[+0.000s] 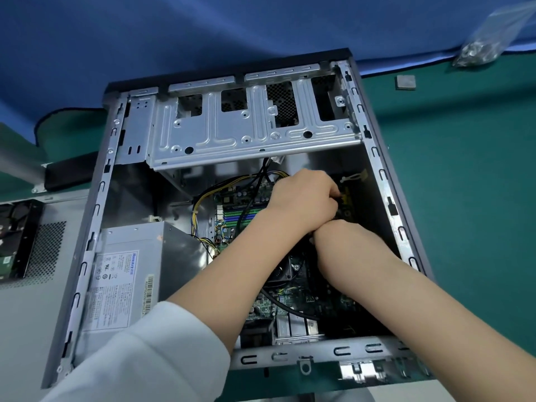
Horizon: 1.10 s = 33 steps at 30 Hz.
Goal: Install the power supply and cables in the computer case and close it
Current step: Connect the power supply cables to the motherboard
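The open computer case (pixel 95 204) lies on its side on the green mat. A grey power supply (pixel 127 271) sits in its lower left corner, and yellow and black cables (pixel 220 184) run from it over the motherboard (pixel 237 213). My left hand (pixel 301 195) reaches deep into the case, fingers curled and pinching a black connector near the right wall. My right hand (pixel 339 242) crosses just below it, fingers curled downward into the dark area; what they hold is hidden.
A silver drive cage (pixel 246 132) spans the case's far end. The removed side panel (pixel 34 245) lies to the left with a hard drive (pixel 11 236) on it. A bag of screws (pixel 487 44) and a small grey square part (pixel 405 82) lie at the far right.
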Motion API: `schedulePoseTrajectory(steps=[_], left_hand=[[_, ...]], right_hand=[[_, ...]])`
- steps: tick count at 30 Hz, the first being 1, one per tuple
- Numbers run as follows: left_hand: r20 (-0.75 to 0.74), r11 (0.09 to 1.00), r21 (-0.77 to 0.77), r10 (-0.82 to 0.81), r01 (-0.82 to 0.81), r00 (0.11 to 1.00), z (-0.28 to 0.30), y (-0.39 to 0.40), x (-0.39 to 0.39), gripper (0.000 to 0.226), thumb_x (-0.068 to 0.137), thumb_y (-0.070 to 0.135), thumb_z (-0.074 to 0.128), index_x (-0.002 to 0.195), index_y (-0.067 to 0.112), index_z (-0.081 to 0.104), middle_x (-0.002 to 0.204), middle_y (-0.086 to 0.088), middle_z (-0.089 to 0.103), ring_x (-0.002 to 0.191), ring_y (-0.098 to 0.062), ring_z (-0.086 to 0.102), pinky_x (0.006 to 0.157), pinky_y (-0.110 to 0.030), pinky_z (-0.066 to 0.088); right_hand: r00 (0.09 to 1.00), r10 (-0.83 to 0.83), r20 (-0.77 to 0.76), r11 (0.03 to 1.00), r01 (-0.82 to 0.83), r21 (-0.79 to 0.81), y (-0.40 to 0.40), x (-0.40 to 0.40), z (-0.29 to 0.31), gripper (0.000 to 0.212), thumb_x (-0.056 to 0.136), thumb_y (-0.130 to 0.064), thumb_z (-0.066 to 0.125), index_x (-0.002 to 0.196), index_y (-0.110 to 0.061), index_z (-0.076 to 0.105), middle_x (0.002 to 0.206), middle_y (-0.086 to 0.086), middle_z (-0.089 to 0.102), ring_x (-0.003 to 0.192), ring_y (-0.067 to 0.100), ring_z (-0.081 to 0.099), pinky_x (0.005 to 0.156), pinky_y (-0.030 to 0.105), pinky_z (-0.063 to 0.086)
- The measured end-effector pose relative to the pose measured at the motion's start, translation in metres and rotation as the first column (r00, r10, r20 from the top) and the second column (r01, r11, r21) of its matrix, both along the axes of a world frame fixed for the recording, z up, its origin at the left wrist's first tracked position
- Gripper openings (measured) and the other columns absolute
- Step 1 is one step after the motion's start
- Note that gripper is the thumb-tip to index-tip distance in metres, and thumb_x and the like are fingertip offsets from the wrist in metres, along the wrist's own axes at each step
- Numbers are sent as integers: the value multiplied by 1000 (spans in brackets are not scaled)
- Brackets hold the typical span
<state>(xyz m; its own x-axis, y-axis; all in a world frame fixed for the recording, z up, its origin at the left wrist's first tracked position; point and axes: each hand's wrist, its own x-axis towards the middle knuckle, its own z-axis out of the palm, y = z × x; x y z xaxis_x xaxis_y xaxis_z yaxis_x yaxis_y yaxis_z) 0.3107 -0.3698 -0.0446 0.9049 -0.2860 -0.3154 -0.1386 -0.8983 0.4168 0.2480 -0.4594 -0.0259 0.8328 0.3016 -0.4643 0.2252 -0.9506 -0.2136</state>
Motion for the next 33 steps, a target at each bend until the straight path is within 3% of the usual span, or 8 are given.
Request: schedulePoseTrajectory(steps=[7, 10, 14, 17, 20, 26, 31, 33], left_hand=[[60, 999, 40, 17, -20, 998, -14, -6, 11, 25, 81, 41, 68, 107, 43, 68, 112, 5, 66, 107, -20, 59, 75, -28, 40], [97, 999, 18, 38, -40, 995, -19, -9, 13, 23, 82, 43, 67, 104, 41, 70, 108, 6, 67, 105, -18, 58, 70, -26, 36], [98, 998, -1, 66, -66, 993, -26, -11, 15, 18, 86, 43, 62, 101, 38, 71, 100, 4, 67, 101, -18, 57, 68, -27, 36], [104, 999, 20, 41, -43, 994, -29, -12, 16, 20, 89, 41, 58, 102, 33, 71, 99, 1, 67, 96, -22, 60, 66, -28, 36], [107, 999, 25, 30, -33, 994, -33, -12, 15, 22, 91, 38, 55, 104, 28, 70, 99, -2, 66, 94, -25, 61, 64, -27, 36], [128, 996, -11, 91, -91, 988, -39, -10, 11, 23, 90, 41, 54, 96, 24, 69, 91, -2, 66, 87, -25, 61, 60, -27, 33], [128, 994, -37, 111, -107, 986, -40, -11, 11, 21, 88, 41, 57, 92, 25, 70, 83, 3, 63, 86, -23, 60, 57, -26, 31], [125, 992, -51, 119, -113, 985, -39, -11, 12, 18, 87, 42, 58, 90, 27, 69, 81, 4, 61, 86, -22, 59, 55, -25, 29]], right_hand=[[1000, -1, -23, 1000, 2, 26, 2, 3, -5, 13, 91, -6, 47, 100, -9, 56, 93, 1, 52, 94, 28, 59, 62, 28, 34], [1000, -24, -6, 999, 24, 36, 3, 2, -3, 7, 91, -6, 47, 87, -11, 51, 88, -2, 48, 79, 26, 51, 56, 27, 30], [999, -43, -3, 998, 43, 44, 4, 2, -2, 7, 91, -7, 47, 90, -11, 53, 93, 3, 54, 85, 27, 56, 57, 28, 30], [1000, -29, -11, 999, 29, 23, 4, 2, -1, 14, 90, -6, 47, 78, -12, 41, 89, 0, 51, 68, 21, 43, 45, 26, 22], [999, -33, -32, 999, 33, 12, 3, 3, -1, 25, 89, -4, 46, 69, -12, 34, 84, -1, 48, 58, 16, 35, 43, 25, 19], [997, -28, -66, 1000, 28, -4, 6, 4, 3, 11, 88, -1, 45, 83, -11, 47, 86, 0, 48, 66, 21, 38, 43, 25, 20], [997, -34, -65, 999, 32, -24, 6, 5, 3, 18, 88, -1, 44, 101, -6, 56, 92, 2, 52, 73, 22, 40, 55, 28, 29], [997, -30, -69, 999, 28, -31, 7, 6, 3, 17, 88, -2, 44, 100, -6, 56, 92, 2, 52, 73, 22, 41, 51, 27, 27]])
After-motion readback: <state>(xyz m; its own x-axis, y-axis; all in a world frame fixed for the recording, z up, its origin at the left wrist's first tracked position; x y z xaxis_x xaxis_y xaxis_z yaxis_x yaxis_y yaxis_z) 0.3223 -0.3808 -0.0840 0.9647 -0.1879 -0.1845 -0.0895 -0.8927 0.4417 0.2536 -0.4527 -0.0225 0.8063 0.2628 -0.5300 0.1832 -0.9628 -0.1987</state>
